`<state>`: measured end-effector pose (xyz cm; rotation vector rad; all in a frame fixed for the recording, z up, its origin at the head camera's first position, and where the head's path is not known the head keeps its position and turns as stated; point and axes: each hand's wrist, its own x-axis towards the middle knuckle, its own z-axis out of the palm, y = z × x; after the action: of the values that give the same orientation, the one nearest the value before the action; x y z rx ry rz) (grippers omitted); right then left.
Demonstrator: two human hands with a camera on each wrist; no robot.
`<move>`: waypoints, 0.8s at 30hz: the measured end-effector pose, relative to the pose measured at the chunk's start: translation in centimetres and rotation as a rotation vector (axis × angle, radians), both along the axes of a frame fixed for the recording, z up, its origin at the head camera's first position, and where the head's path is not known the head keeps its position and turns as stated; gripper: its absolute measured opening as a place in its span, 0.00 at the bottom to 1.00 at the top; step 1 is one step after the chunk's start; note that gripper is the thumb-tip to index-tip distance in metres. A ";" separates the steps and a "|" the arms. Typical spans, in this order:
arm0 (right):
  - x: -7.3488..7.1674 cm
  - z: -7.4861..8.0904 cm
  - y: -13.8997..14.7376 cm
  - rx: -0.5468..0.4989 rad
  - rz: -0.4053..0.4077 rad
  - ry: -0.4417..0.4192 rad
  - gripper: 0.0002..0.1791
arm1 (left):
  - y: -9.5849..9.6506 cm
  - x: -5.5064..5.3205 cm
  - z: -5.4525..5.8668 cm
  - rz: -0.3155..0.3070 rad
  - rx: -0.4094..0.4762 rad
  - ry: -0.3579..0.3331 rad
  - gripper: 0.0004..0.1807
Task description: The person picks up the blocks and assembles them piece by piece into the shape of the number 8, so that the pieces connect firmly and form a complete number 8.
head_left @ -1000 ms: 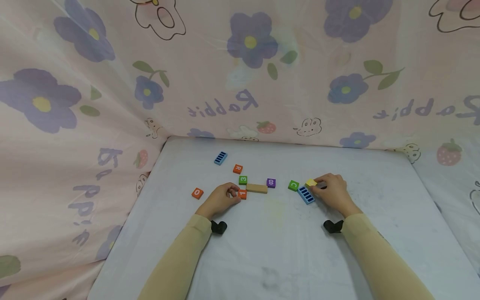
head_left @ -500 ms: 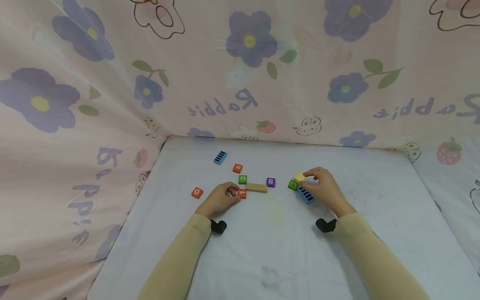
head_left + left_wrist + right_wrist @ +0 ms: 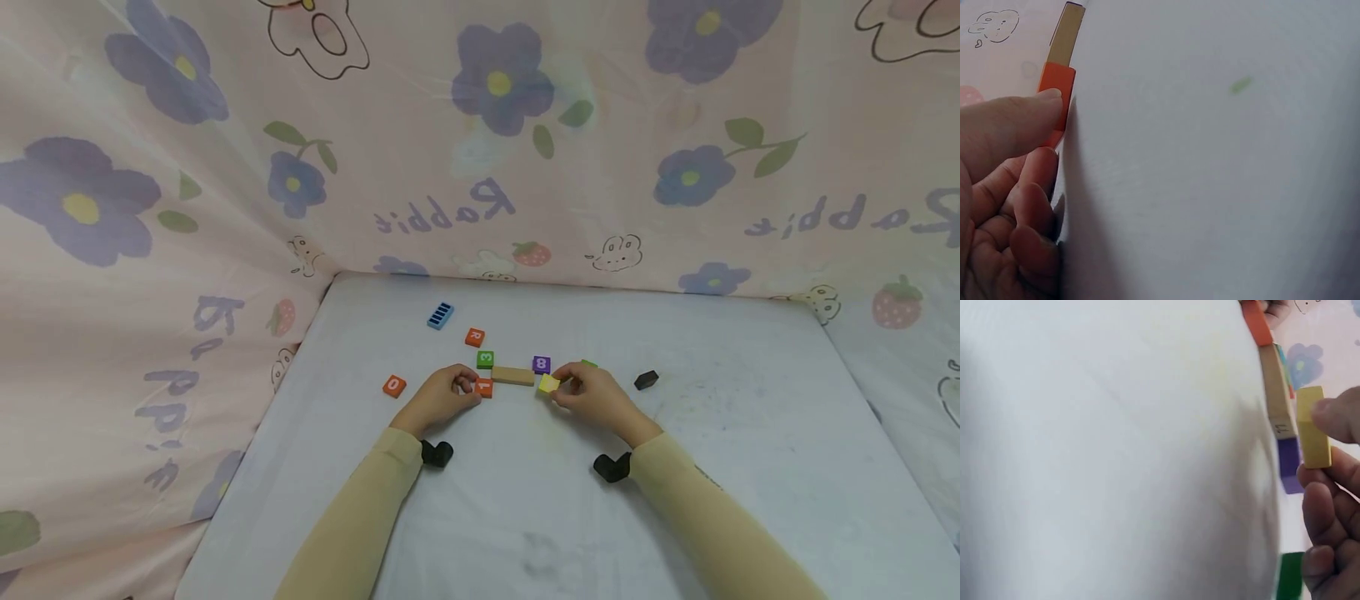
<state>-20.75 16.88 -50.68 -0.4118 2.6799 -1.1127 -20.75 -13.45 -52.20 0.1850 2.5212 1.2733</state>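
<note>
My left hand point(image 3: 441, 398) pinches the orange number tile marked 1 point(image 3: 486, 387) between thumb and index finger; its other fingers curl. The tile touches the left end of a plain wooden plank point(image 3: 513, 377). Behind that end sits a green tile marked 3 point(image 3: 485, 359), and at the right end is a purple tile marked 8 point(image 3: 542, 364). My right hand point(image 3: 600, 402) pinches a yellow tile point(image 3: 1313, 440) just in front of the purple one, near the plank's right end. Whether the yellow tile touches the table is unclear.
Behind my right hand a green tile point(image 3: 589, 363) barely shows; the blue block near it is hidden. A dark block point(image 3: 647, 380) lies farther right. Leftward are an orange R tile point(image 3: 475, 337), an orange 0 tile point(image 3: 394, 386) and a blue striped block point(image 3: 441, 315).
My right hand has carried the yellow tile leftward, past the green C tile, to the plank's right end, uncovering the dark block. My left hand has stayed on the orange tile.
</note>
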 end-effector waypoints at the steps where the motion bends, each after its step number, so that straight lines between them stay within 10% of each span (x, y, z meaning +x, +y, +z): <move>1: 0.0 -0.3 -0.2 -0.007 0.004 -0.015 0.17 | 0.0 0.0 0.0 -0.002 0.003 -0.002 0.16; 24: 0.2 -3.2 -0.8 -0.149 -0.052 -0.100 0.22 | 0.0 -0.1 -0.2 0.004 0.013 -0.023 0.17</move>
<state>-20.54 16.12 -53.87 -0.3039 2.5438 -1.3165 -20.82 -13.47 -52.41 0.1672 2.4962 1.2863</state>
